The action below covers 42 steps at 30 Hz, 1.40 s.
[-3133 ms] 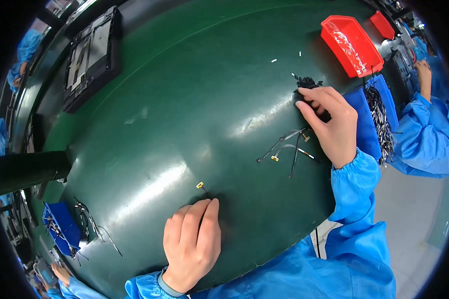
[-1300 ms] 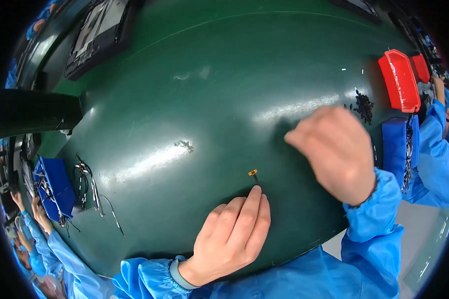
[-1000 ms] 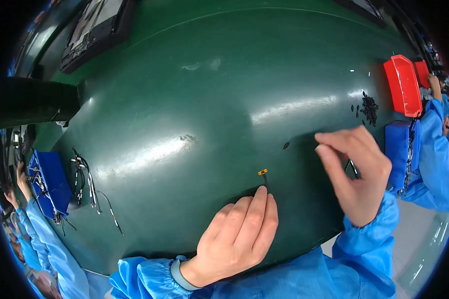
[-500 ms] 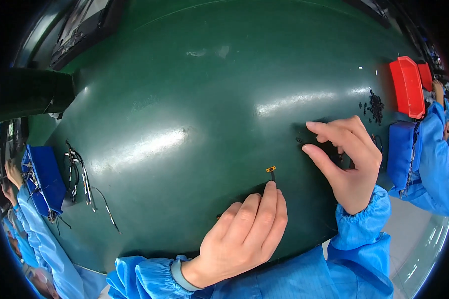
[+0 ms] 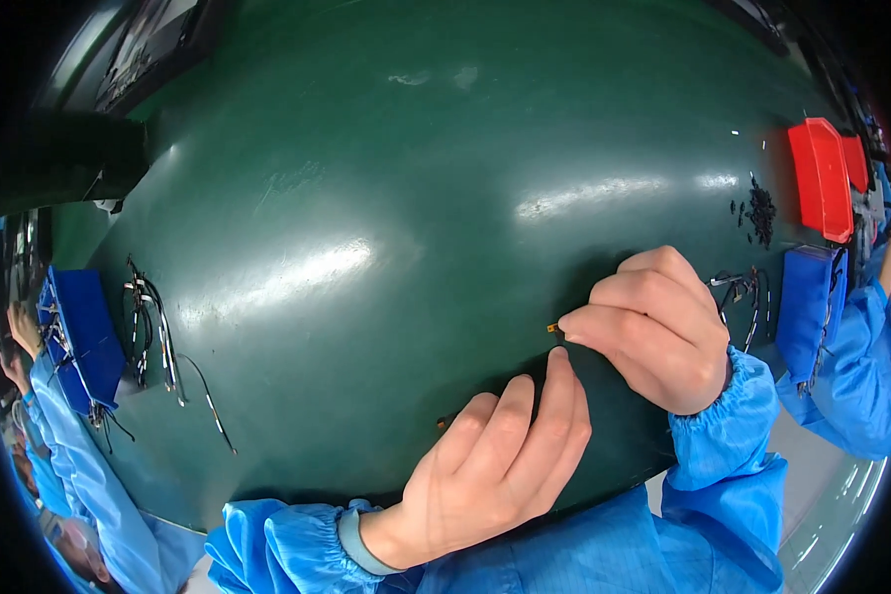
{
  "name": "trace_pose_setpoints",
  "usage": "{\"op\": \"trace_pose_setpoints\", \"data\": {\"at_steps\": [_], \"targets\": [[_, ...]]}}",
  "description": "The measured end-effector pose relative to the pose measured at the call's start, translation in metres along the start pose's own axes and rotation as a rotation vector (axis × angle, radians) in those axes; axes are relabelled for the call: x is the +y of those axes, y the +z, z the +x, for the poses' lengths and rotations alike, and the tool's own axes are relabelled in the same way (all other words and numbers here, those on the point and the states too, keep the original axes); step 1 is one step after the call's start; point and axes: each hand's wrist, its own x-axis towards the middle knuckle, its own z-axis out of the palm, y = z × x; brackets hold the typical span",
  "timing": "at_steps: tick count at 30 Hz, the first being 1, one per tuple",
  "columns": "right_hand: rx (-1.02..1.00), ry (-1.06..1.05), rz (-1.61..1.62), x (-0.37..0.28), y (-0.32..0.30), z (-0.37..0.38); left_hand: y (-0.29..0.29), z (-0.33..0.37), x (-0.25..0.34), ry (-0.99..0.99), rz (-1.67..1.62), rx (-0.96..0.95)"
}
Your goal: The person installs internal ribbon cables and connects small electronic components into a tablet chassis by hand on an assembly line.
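A thin black cable runs beneath the fingers of my left hand [image 5: 495, 465], which is closed on it low over the green table. Its small amber connector end [image 5: 552, 328] pokes out at the fingertips of my right hand [image 5: 653, 332]. Those fingers are pinched together at the connector, just above my left index fingertip. A small brownish end [image 5: 442, 424] shows by the left knuckles; whether it belongs to the same cable is hidden. Any small part between the right fingertips is covered.
Small black parts [image 5: 761, 213] lie in a heap at the right, near a red bin [image 5: 820, 178] and a blue bin [image 5: 807, 307]. Loose cables [image 5: 747, 292] lie beside my right hand. More cables [image 5: 148, 327] and another blue bin [image 5: 87, 332] are at the left. Co-workers' sleeves [image 5: 846, 361] show at both sides.
My right hand has moved left and down, its spread thumb and finger closing at the amber connector. My left hand has shifted slightly right with the cable.
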Motion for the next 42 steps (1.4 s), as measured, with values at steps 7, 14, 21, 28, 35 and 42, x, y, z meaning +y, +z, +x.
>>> {"op": "trace_pose_setpoints", "data": {"at_steps": [7, 14, 21, 28, 35, 42], "targets": [[-0.042, -0.083, -0.060, -0.002, 0.000, 0.005, -0.001, -0.001, -0.001, -0.023, -0.013, -0.009], [-0.068, -0.104, -0.189, -0.012, -0.009, 0.001, -0.003, 0.004, -0.002, 0.050, 0.013, -0.011], [0.212, 0.376, -0.132, -0.026, -0.048, -0.055, -0.042, -0.023, -0.023, -0.261, -0.151, -0.209], [0.260, 0.718, -0.302, -0.029, -0.067, -0.111, -0.061, -0.045, -0.063, -0.485, 0.189, -0.136], [0.395, 0.723, -0.281, -0.028, -0.049, -0.110, -0.029, 0.033, -0.010, 0.019, -0.089, -0.015], [0.356, 0.622, -0.300, -0.031, -0.060, -0.100, 0.014, 0.076, 0.041, 0.223, -0.163, -0.005]]}}
